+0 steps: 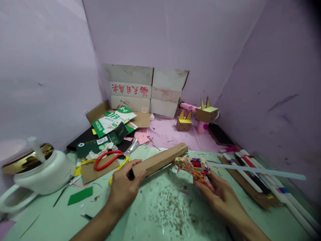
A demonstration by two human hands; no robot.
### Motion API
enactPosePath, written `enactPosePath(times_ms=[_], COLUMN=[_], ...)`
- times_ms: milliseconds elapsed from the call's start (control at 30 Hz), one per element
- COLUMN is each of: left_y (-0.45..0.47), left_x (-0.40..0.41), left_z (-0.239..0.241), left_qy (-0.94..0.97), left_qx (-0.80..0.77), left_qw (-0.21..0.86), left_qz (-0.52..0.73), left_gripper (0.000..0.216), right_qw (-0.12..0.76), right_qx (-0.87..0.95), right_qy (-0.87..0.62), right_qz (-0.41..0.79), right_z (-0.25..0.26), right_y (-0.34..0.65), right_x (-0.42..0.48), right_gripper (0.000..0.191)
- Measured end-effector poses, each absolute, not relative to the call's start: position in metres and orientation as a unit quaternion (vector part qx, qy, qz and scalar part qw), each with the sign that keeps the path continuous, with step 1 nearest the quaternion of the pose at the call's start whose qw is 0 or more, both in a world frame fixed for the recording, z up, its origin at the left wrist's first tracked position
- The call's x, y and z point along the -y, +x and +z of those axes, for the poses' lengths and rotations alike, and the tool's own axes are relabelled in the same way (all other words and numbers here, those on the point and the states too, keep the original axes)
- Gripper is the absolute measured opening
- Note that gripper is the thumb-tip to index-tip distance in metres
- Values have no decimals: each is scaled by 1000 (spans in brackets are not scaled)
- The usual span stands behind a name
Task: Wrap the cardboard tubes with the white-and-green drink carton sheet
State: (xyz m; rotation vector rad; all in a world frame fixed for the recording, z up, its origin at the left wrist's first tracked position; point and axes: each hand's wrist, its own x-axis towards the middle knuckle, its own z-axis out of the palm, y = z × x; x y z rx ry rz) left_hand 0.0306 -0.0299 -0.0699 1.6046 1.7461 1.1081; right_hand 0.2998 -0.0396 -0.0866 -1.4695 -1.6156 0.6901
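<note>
The left hand (127,183) is clamped on the near end of a long brown cardboard tube (160,159) slanting forward-right, while the right hand (217,191), wrapped round a multicoloured floral glue gun (193,167), sits right of the tube, its far half just beside the gun's front.

From my remote station I identify the following surroundings. Left side: white cup (54,174) with a handle, a gold-coloured lid (26,163) and a pale straw (36,150). Rear: flattened white carton (131,98) with red lettering, standing near the lilac wall (175,36). In front of it I note green-and-white packaging (114,121); nearer, scissors (127,151) with a red handle loop. Rear right: small yellow-eared box (184,125), beside a larger one (207,115) raised on a pink cylinder (201,128). Right side: white-barrelled markers (247,176).
</note>
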Motion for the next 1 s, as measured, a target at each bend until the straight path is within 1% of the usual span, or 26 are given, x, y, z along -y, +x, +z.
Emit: enactPosePath(times_ms=[200, 367, 500, 667, 800, 900, 1000], left_y=[30, 30, 29, 29, 29, 28, 28], left_x=[29, 27, 28, 30, 27, 26, 27], left_z=[-68, -69, -70, -69, -67, -67, -67], left_qy=[591, 585, 583, 587, 587, 585, 580], left_qx=[-642, -650, -655, -650, -647, -653, -655], left_qw=[249, 249, 250, 238, 232, 236, 247], left_qz=[422, 415, 410, 420, 428, 421, 416], left_gripper=[47, 50, 52, 50, 49, 51, 53], right_qw=[408, 412, 413, 435, 455, 453, 465], right_qx=[639, 632, 626, 608, 582, 567, 558], right_qy=[-600, -602, -601, -583, -596, -619, -610], right_qz=[256, 260, 277, 318, 314, 302, 317], right_z=[-84, -84, -83, -83, -80, -77, -77], right_y=[307, 311, 311, 311, 317, 322, 323], right_x=[37, 35, 34, 32, 29, 27, 25], right_gripper=[12, 18, 19, 30, 28, 29, 27])
